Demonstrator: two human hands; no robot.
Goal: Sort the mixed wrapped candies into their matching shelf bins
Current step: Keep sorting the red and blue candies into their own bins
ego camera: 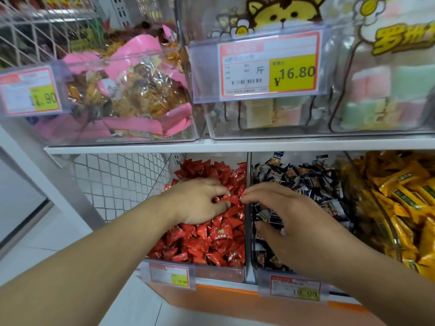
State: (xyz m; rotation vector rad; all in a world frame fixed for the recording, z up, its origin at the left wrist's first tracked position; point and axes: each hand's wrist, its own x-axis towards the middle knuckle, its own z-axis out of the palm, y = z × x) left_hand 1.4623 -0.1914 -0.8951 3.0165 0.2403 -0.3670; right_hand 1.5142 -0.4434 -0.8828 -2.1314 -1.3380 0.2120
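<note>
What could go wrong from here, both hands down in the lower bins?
1. The right hand hangs over the dark candies with a fingertip across the divider; a candy released there could land in either bin.
2. The left hand pinches into the heaped red candies; lifting may drag neighbours over the low front edge.
3. Any stray dark candy buried under the red heap would likely be missed.
</note>
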